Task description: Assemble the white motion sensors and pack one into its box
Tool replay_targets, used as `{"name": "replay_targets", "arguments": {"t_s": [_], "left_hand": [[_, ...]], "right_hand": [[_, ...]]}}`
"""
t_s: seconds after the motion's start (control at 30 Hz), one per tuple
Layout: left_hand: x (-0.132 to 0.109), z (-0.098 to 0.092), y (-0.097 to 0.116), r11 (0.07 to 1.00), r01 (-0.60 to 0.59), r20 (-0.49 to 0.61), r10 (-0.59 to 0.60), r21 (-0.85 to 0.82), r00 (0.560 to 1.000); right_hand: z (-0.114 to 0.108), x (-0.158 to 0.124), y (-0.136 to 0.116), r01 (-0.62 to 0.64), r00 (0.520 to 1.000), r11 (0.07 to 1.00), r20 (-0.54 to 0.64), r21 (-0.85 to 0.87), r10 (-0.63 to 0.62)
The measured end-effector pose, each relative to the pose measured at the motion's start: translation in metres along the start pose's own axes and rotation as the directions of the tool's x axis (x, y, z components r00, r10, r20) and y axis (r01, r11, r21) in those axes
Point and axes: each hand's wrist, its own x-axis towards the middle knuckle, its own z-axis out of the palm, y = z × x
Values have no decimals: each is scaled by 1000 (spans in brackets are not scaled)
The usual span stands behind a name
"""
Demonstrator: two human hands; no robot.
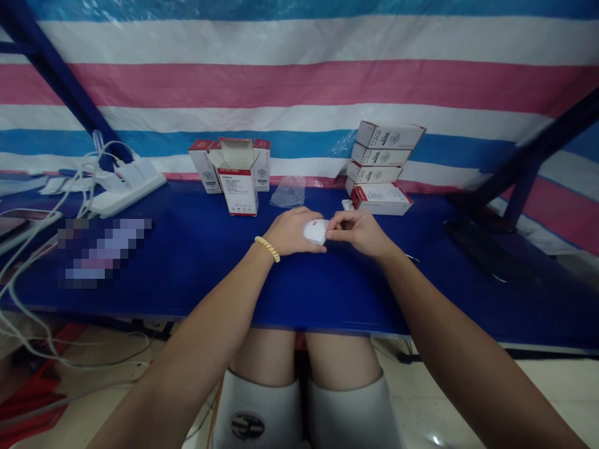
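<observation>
My left hand (291, 233) is closed around a small white round device (316, 231) with a red mark on top, held just above the blue table (196, 249). A yellow bead bracelet sits on that wrist. My right hand (358, 232) pinches the device's right edge with thumb and fingertips. Behind my hands an open white and red box (239, 178) stands upright with its top flap up.
Two more red-topped boxes (204, 163) stand behind the open one. A stack of several white boxes (381, 167) is at the back right. A clear plastic bag (289, 191) lies at the back. A white power strip (127, 187) with cables sits far left.
</observation>
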Motion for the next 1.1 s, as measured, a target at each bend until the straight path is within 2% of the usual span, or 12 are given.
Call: {"name": "replay_targets", "arguments": {"t_s": [0.33,0.6,0.93,1.1], "left_hand": [[0,-2,1,1000,19,-16,-20,-25,1000],[0,-4,2,1000,-2,16,3,-16,1000],[-1,-6,4,1000,-2,45,2,-2,999],[-1,-6,3,1000,-1,41,1,7,999]], "right_hand": [[-1,0,-1,-25,999,998,40,61,23],[0,-1,1,-51,998,995,35,89,48],[-1,-3,-1,-44,997,998,70,35,42],[1,-3,1,-37,998,997,55,72,33]]}}
